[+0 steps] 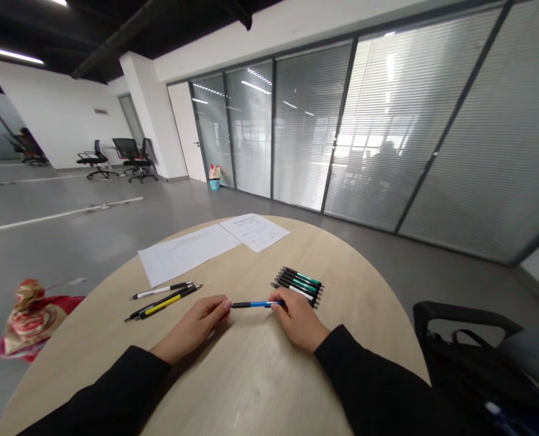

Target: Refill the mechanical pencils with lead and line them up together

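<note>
A blue pen [257, 304] with a black grip lies level between my hands, a little above or on the tabletop; I cannot tell which. My left hand [206, 316] pinches its left end. At its right end my right hand [293, 316] is closed on it with thumb and fingers. Just behind my right hand several pens [300, 280] lie side by side in a row, some with green barrels and one white. To the left of my left hand are a white pen [161, 290], a yellow pen [170, 301] and a dark pen beside it.
Two printed sheets [192, 249] lie at the far side of the round wooden table [260, 387]. A black chair [464, 315] with a bag stands close at the right. A red and gold bag [31, 321] is on the left, beyond the table edge.
</note>
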